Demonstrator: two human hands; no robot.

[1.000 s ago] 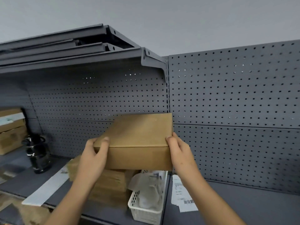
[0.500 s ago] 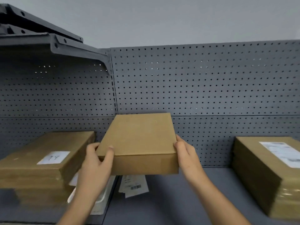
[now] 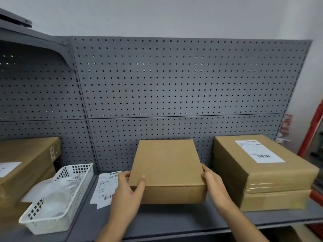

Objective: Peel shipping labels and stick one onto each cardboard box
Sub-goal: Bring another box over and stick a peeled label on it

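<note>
A plain cardboard box (image 3: 167, 165) with no label on top sits low over the grey shelf (image 3: 174, 222), in the middle. My left hand (image 3: 128, 193) grips its front left corner, thumb on top. My right hand (image 3: 212, 184) grips its right side. Loose shipping label sheets (image 3: 106, 187) lie on the shelf just left of the box, partly behind my left hand. To the right stands a stack of cardboard boxes (image 3: 272, 182) with a white shipping label (image 3: 258, 151) stuck on top.
A white plastic basket (image 3: 70, 194) with crumpled backing paper sits at the left. More cardboard boxes (image 3: 26, 161) are stacked at the far left, one with a white paper on top. A grey pegboard (image 3: 174, 84) backs the shelf. A red post (image 3: 312, 130) stands at the right edge.
My hands have carried the plain box to the right and down onto or just above the shelf, between the label sheets and the labelled stack. The view has swung rightward.
</note>
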